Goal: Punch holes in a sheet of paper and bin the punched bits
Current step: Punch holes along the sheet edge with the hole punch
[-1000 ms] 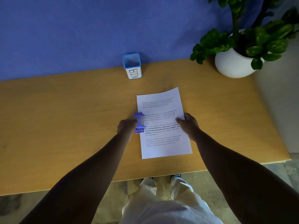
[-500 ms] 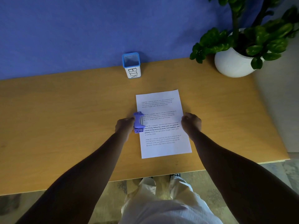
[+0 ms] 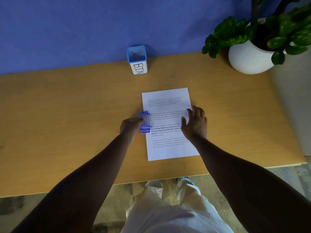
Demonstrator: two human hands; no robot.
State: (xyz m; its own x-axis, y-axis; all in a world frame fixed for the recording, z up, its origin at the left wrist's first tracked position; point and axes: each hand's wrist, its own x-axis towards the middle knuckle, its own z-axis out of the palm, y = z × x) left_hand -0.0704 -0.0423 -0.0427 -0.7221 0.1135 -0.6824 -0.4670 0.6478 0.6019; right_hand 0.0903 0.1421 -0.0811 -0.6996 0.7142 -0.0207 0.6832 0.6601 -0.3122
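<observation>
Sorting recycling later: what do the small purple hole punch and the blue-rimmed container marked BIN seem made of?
The small purple hole punch looks like moulded plastic, uniformly coloured, with a grey strip, possibly metal. The blue-rimmed container marked BIN has see-through mesh walls, probably metal, and a white paper-like label.

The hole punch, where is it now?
In the head view the hole punch sits on the left edge of the paper, held by the left hand.

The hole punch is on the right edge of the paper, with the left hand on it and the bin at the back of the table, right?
Not quite. The head view shows the hole punch on the paper's left edge. The left hand is on it, and the bin stands at the back.
</observation>
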